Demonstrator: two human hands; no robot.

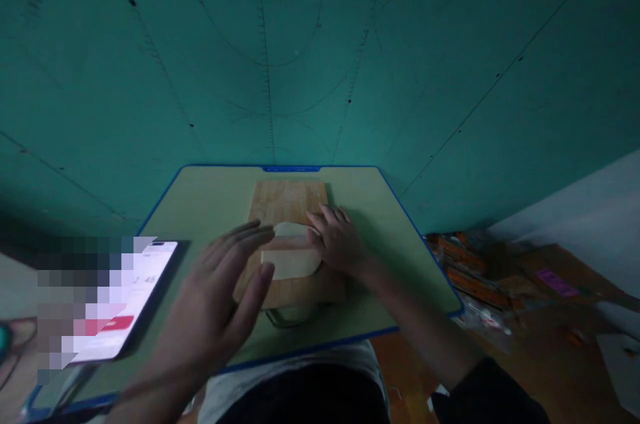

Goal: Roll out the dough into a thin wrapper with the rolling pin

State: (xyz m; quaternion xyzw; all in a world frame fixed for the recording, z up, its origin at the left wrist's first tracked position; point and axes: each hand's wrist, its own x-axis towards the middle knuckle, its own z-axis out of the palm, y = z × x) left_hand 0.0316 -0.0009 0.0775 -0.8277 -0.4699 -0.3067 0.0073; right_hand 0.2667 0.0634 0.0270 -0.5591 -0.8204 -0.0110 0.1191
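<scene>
A pale, flat rounded piece of dough [290, 265] lies on a wooden board [287, 194]. Across its middle runs a straight wood-toned band [290, 243]; whether this is a rolling pin or bare board I cannot tell. My left hand [215, 284] is at the dough's left side, fingers stretched out and thumb apart, blurred by motion. My right hand [343, 241] is at the right edge of the dough and the band, fingers spread and pointing forward. What lies under either palm is hidden.
The board rests on a pale green tabletop [215, 197] with a blue rim, against a green wall [300, 44]. A lit phone [145, 297], partly pixelated, lies at the left. Cardboard boxes [555, 264] and orange packages [465, 264] stand on the floor at right.
</scene>
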